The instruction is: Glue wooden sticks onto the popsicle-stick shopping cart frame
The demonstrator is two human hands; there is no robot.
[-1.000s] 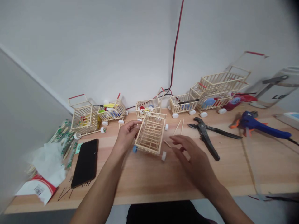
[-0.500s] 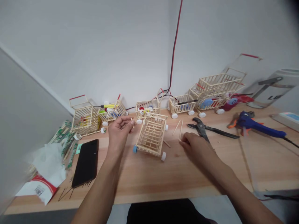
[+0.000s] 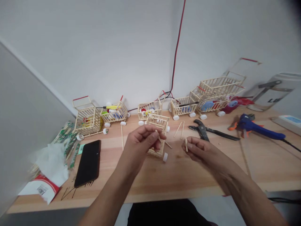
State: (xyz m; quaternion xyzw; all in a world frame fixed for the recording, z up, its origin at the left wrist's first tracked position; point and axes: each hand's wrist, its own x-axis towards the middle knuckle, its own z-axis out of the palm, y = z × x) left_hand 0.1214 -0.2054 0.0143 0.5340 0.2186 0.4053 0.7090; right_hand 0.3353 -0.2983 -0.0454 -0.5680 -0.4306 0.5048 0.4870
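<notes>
My left hand (image 3: 145,139) is closed in a pinch on a short wooden stick (image 3: 156,131). It hangs in front of a small shopping cart (image 3: 158,117) built of thin sticks and hides much of its basket. A white wheel (image 3: 165,157) shows at the cart's near right corner. To the right of the cart, my right hand (image 3: 198,149) pinches another short wooden stick (image 3: 186,145), held nearly upright above the table. Two loose sticks (image 3: 182,130) lie just beyond that hand. A longer stick (image 3: 122,137) lies left of my left hand.
Several finished stick carts (image 3: 149,110) line the wall. Pliers (image 3: 202,129) and a blue glue gun (image 3: 258,127) lie to the right. A black phone (image 3: 87,163), stick packets (image 3: 64,135) and a torn wrapper (image 3: 44,188) occupy the left side.
My left hand has moved right, in front of the cart, with its stick. My right hand has risen from the tabletop and turned, now showing a short stick in its fingers.
</notes>
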